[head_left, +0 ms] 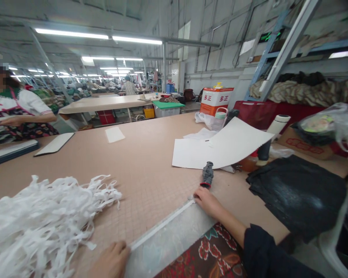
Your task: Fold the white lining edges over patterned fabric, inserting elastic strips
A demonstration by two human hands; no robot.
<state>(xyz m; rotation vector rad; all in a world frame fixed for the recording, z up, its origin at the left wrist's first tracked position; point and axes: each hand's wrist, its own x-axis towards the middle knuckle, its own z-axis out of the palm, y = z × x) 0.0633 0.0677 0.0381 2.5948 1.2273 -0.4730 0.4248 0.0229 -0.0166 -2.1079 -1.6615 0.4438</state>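
A translucent plastic sheet (168, 239) slants across the near edge of the table, part of it over a dark floral cloth. Along its far edge runs a narrow white strip (162, 224). My left hand (111, 260) is closed at the near left end of this strip, fingertips partly hidden. At the far right end, my right hand (207, 202) has its fingers pressed together on the strip and the sheet's corner. Just beyond the right hand lies a grey knitted glove (208, 174) with a red-edged cuff. A heap of white fabric strips (43, 220) lies left of both hands.
Large white sheets (217, 146) and a black sheet pile (298, 193) lie to the right. Behind stand an orange-and-white tin (216, 101) and a white bottle (278, 127). White-topped panels (53, 144) lie far left, near a person (20, 104) in an apron.
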